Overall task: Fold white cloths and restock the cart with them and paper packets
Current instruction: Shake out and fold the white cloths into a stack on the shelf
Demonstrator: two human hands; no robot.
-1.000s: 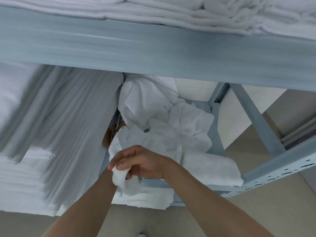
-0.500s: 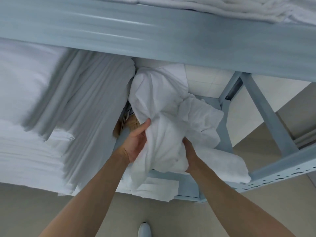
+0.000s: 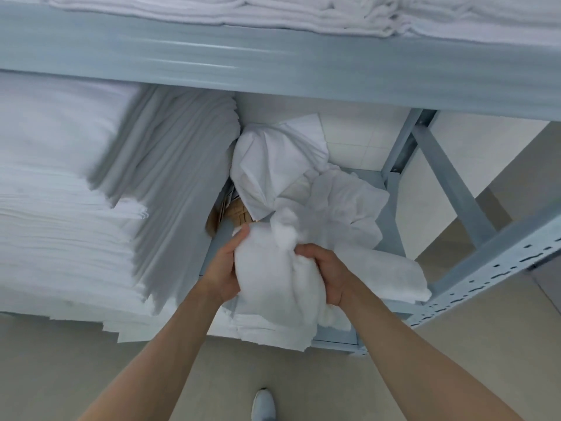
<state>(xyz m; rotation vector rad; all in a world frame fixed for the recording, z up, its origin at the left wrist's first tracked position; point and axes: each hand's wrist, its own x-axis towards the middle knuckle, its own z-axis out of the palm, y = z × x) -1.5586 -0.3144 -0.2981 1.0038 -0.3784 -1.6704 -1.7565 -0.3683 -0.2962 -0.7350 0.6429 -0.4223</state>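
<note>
- White cloth, soft, thick and crumpled into a loose bundle, sits between both hands at the front edge of the lower shelf.
- Left hand presses flat against the bundle's left side, fingers spread and wrapped on the fabric, thumb pointing up.
- Right hand is clenched on a bunched fold at the bundle's right, fingers curled into the cloth.
- Below the hands, a flatter white cloth hangs over the shelf's front lip, and a shoe shows on the beige floor.
- Just right of the bundle lies a folded towel, resting on the shelf near the perforated grey rail.
- Behind the bundle, more rumpled white fabric is heaped, smoother and thinner in look, with something tan partly hidden under it.
- To the left, a tall stack of folded white linens fills the shelf; its edges are blurred.
- Farthest up, the grey upper shelf beam carries further white folded cloths.
</note>
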